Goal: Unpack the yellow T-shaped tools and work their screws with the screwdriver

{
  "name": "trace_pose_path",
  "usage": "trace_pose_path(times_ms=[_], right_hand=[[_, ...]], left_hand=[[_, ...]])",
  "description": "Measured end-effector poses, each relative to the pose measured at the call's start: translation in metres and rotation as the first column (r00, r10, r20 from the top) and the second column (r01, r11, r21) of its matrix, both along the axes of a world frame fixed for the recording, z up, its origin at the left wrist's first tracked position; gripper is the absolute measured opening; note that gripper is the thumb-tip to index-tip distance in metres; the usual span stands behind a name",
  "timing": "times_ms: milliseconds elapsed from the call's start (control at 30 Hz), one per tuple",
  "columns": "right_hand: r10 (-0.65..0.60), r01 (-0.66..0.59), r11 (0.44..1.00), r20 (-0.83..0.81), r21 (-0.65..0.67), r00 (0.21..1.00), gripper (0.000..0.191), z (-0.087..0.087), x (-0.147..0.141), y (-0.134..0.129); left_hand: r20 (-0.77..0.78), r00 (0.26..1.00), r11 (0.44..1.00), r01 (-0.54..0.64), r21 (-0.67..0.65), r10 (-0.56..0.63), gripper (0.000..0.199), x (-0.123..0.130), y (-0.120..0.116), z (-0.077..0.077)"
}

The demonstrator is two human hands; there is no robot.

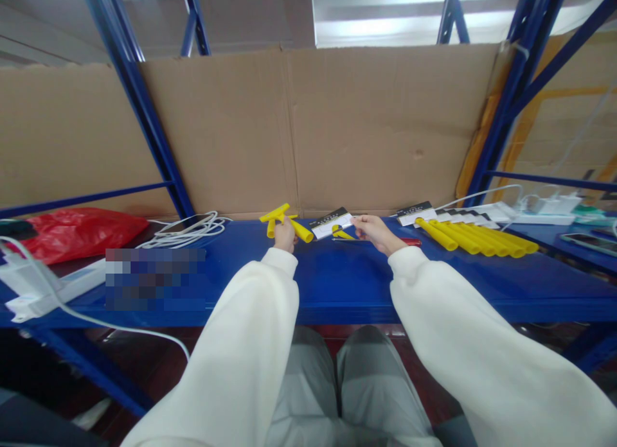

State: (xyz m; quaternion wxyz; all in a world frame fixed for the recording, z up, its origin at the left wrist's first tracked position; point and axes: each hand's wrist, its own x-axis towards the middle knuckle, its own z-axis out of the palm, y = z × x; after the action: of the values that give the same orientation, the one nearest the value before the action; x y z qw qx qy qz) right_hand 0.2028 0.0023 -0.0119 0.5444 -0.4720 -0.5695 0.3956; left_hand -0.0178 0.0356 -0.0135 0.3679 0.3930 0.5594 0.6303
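My left hand (285, 236) is closed around a yellow T-shaped plastic tool (276, 212), lifted over the blue table. A yellow tube (301, 230) shows just right of those fingers; whether it is part of the same tool I cannot tell. My right hand (376, 234) pinches the right end of a black-and-white card (332, 223) that tilts up to the right. Below the card lies a small yellow piece (341, 232) and a thin rod. A red handle (411, 241) sticks out beyond my right hand.
Several yellow tubes with cards (477, 239) lie in a row at the right. At the left are a coiled white cable (205, 227), a red plastic bag (89, 232) and a white power strip (72, 289). Cardboard (289, 132) walls the table's back between blue posts (149, 113).
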Motion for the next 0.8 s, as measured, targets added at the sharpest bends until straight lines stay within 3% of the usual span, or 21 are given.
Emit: trace_pose_path(times_ms=[267, 600, 800], right_hand=[[0.030, -0.030, 1.000, -0.029, -0.004, 0.999, 0.033, -0.001, -0.002, -0.002], [0.028, -0.017, 0.994, -0.101, 0.111, 0.995, 0.036, -0.005, -0.003, 0.011], [-0.039, 0.037, 0.986, 0.005, 0.161, 0.999, 0.028, 0.001, -0.022, 0.020]], left_hand=[[0.130, 0.990, 0.998, -0.061, -0.012, 0.062, 0.022, 0.004, -0.005, 0.004], [0.241, 0.968, 0.996, -0.061, -0.058, 0.073, 0.023, 0.007, 0.001, 0.007], [0.250, 0.968, 1.000, 0.007, 0.007, -0.008, 0.020, 0.021, 0.006, 0.006]])
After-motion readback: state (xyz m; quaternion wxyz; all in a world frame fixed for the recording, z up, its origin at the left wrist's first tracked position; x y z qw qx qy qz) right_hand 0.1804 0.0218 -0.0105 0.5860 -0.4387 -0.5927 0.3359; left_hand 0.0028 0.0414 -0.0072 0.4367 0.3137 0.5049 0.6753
